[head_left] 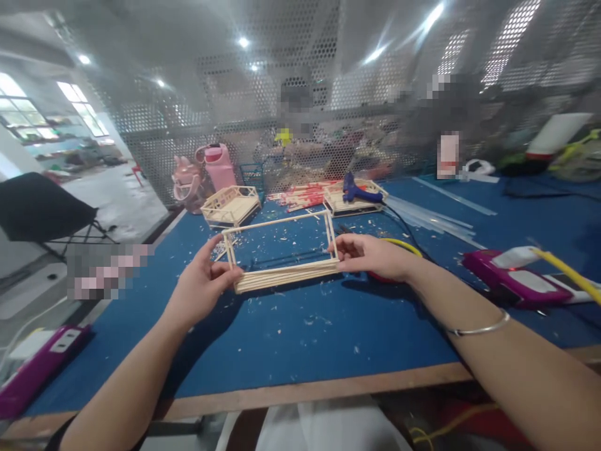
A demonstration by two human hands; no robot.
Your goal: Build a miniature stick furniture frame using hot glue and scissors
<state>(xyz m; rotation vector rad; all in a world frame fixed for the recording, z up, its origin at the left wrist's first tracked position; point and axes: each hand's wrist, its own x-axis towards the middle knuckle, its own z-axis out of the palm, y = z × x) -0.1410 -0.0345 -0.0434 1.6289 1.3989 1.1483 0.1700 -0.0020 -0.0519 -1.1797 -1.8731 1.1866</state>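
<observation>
A rectangular frame of thin wooden sticks [286, 277] is held up between my two hands, just above the blue table. Its lower side is a band of several sticks side by side, with thin posts and a single top rail. My left hand [204, 282] grips the left end, thumb at the lower corner. On the right end, my right hand [359, 255] pinches the corner post, its fingers partly hidden behind it. Behind the frame, a blue hot glue gun [359, 191] rests on a wooden stick tray [331, 202]. Another stick tray [230, 210] stands at the back left.
Red-and-white sticks [303, 195] lie in a pile at the back. Clear glue sticks [432, 216] spread to the right. Purple power strips [511, 282] sit at both sides. Pink bottles [220, 166] stand by the perforated metal screen [188, 113]. Wood scraps litter the blue tabletop [291, 351].
</observation>
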